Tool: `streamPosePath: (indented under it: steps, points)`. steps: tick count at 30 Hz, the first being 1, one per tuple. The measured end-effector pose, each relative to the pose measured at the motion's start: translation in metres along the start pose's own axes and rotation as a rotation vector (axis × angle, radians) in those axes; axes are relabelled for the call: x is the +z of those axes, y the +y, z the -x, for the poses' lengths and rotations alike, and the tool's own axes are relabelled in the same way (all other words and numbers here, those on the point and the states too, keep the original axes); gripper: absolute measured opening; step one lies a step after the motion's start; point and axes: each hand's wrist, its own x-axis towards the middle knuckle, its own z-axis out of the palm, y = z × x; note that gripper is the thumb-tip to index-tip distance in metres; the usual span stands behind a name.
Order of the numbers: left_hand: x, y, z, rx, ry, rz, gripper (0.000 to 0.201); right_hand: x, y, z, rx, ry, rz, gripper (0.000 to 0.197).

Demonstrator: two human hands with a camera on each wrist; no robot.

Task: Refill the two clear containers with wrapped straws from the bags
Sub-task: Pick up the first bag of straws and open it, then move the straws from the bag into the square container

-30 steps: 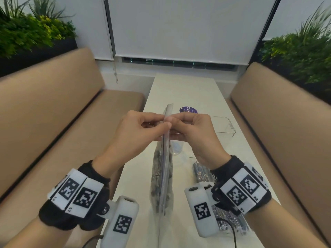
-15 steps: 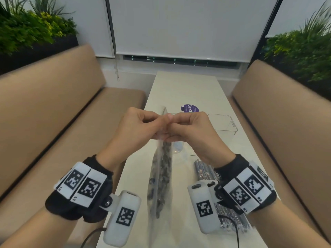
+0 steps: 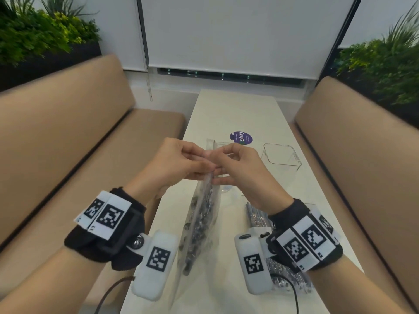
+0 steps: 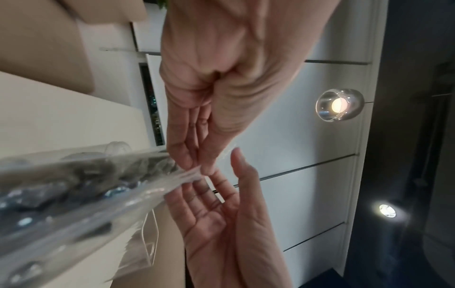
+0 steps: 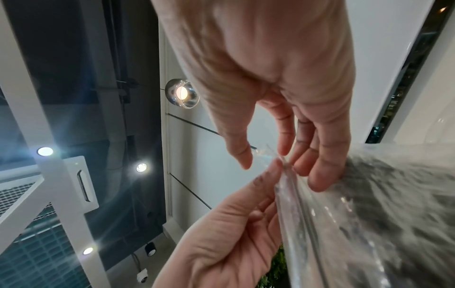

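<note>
A clear bag of wrapped straws (image 3: 201,223) hangs over the white table (image 3: 235,109). My left hand (image 3: 181,164) pinches the bag's top edge (image 4: 194,173) between thumb and fingers. My right hand (image 3: 238,168) is on the other side of that edge; its fingers (image 5: 317,175) lie fairly straight against the bag's side and its thumb (image 5: 242,157) stands a little apart. A second bag of straws (image 3: 257,217) lies on the table, partly hidden under my right wrist. An empty square clear container (image 3: 282,157) stands right of my hands. A round clear container (image 3: 225,189) is mostly hidden behind them.
A purple round sticker (image 3: 241,138) lies on the table beyond my hands. Tan bench seats (image 3: 68,137) run along both long sides of the narrow table. Planters with green plants (image 3: 385,64) stand behind both backrests.
My right hand's fingers have loosened from a tight pinch on the bag's top and now lie straighter along it. The left hand keeps its pinch, and the bag hangs a little lower.
</note>
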Motion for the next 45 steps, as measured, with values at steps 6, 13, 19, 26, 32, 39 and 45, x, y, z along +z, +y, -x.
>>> streamPosePath:
  steps: [6,13,19,26,32,39,45]
  points:
    - [0.006,-0.001,-0.001,0.007,-0.024,0.026,0.01,-0.013,-0.001,0.001,-0.057,-0.008,-0.081,0.005]
    - [0.006,-0.001,-0.007,0.364,0.32,-0.436,0.025,-0.019,-0.008,0.003,-0.308,0.232,0.572,0.004]
    - [0.029,-0.006,-0.005,0.355,0.17,-0.971,0.042,-0.009,-0.008,-0.012,-0.334,0.284,0.569,0.011]
    - [-0.021,-0.007,0.008,0.269,0.049,-1.346,0.069,-0.048,0.005,-0.006,-0.034,-0.007,0.832,0.034]
    - [-0.053,-0.01,0.01,-0.017,-0.111,-1.265,0.061,-0.089,0.006,0.016,0.19,-0.092,0.734,0.018]
    - [-0.022,-0.065,-0.012,-0.238,-0.172,-0.152,0.106,-0.073,0.053,0.019,0.42,-0.255,0.145,0.035]
    - [-0.02,-0.091,-0.026,-0.283,-0.244,-0.431,0.095,-0.066,0.078,0.009,0.375,-0.072,0.117,0.031]
